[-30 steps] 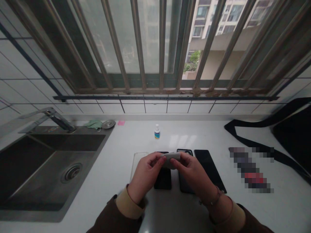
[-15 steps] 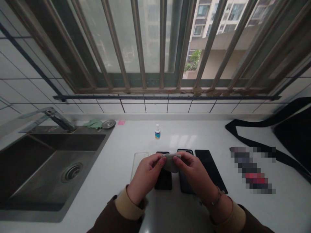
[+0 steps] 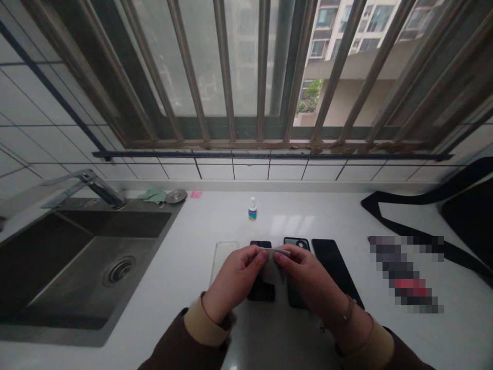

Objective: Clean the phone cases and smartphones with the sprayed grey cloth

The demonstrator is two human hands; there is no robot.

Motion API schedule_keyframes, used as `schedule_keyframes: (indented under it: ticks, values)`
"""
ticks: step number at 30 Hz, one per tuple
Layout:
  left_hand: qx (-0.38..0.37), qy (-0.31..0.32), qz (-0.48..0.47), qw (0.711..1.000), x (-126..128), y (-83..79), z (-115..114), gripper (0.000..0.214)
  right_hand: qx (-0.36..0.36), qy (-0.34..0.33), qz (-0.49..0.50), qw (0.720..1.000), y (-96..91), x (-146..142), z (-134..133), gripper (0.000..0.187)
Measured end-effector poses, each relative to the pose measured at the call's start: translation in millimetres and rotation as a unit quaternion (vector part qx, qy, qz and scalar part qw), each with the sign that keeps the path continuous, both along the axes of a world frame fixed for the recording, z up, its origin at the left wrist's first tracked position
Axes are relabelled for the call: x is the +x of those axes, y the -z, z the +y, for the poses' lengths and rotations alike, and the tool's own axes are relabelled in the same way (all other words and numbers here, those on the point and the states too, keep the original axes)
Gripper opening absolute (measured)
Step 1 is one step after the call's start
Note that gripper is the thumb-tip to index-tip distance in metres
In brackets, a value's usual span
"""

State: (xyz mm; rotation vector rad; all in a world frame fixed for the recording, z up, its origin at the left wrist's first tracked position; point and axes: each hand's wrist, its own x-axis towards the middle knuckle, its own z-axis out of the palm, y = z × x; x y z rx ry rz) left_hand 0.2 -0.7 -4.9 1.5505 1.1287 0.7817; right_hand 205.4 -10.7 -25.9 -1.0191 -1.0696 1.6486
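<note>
Both my hands hold a small grey cloth (image 3: 272, 267) between their fingertips, above the white counter (image 3: 215, 221). My left hand (image 3: 234, 280) pinches its left edge, my right hand (image 3: 308, 280) pinches its right edge. Under my hands lie three dark phones side by side: one (image 3: 262, 290) partly hidden by my left hand, a second (image 3: 296, 242) under my right hand, a third (image 3: 336, 264) to the right. A clear phone case (image 3: 220, 254) lies to the left of them.
A small white bottle (image 3: 252, 209) stands behind the phones. A steel sink (image 3: 73, 267) with a tap (image 3: 98, 186) fills the left. A black bag with a strap (image 3: 454, 216) lies at the right, a blurred-out object (image 3: 404, 275) beside it. Barred window behind.
The grey cloth has dropped a little and hangs lower between my fingers. The view has shifted slightly to the left. My hands stay close together.
</note>
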Motion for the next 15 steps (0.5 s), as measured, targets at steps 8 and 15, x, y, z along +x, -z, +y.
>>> schedule_keyframes:
  ticks: [8,15]
  values:
    - [0.030,-0.011,0.052,0.998,1.1,-4.9,0.8,0.043,-0.018,0.042,0.032,0.998,-0.9,-5.1,-1.7,0.040]
    - [0.174,-0.207,0.469,0.841,-23.5,-20.9,1.8,0.036,-0.031,0.148,0.036,0.988,-9.9,-3.4,3.7,0.046]
